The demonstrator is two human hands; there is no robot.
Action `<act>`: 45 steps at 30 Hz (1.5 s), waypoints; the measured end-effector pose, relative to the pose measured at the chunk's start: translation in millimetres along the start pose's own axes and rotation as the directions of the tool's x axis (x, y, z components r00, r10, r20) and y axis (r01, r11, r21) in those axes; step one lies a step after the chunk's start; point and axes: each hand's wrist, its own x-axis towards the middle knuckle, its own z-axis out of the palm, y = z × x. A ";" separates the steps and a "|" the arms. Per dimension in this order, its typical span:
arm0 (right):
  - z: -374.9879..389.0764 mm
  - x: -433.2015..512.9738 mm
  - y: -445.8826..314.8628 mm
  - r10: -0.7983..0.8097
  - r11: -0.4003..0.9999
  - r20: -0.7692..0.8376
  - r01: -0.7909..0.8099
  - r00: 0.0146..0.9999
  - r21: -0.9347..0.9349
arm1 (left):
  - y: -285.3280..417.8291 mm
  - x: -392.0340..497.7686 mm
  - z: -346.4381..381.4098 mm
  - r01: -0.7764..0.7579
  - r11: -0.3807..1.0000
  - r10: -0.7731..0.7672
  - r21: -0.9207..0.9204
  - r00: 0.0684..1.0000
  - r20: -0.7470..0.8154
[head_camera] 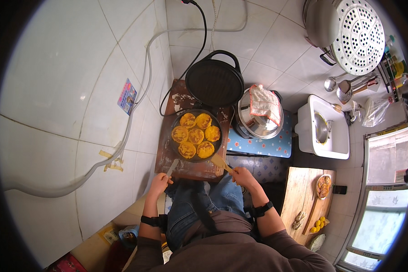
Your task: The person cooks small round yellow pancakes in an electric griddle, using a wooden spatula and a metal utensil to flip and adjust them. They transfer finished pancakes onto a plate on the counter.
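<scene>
Several golden, brown-spotted round pancakes (196, 136) lie in the lower pan of an electric griddle (218, 142), set on a worn brown wooden table (164, 149). Its black ribbed lid (215, 81) stands raised behind. Below the pan at left, my left hand (161, 183) grips a pale flat utensil (173, 166), perhaps a knife or scraper; its material is unclear. My right hand (242, 176) holds a wooden spatula (219, 161) by the handle, its blade at the pan's lower right rim beside a pancake.
A lidded metal pot (258, 122) with a cloth (264, 104) on it stands right of the griddle. Farther right are a white sink (338, 136) and a wooden table (294, 193) bearing a plate of pancakes (323, 186). A black cable (204, 34) runs up behind the lid. Tiled wall (98, 85) bounds the left.
</scene>
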 end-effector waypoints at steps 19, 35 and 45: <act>-7.9 -6.0 0.2 -0.001 1.000 0.017 0.001 1.000 -0.002 | 2.7 1.7 6.7 0.017 1.000 -0.017 0.001 1.000 0.008; -7.5 -9.1 18.0 -0.037 0.999 -0.034 0.037 0.999 0.002 | 7.5 9.1 12.7 0.049 0.999 -0.050 0.023 0.998 0.028; -9.0 -8.1 12.0 0.002 1.000 -0.003 -0.001 1.000 0.015 | 1.9 10.9 12.1 0.012 0.999 -0.013 0.030 1.000 0.029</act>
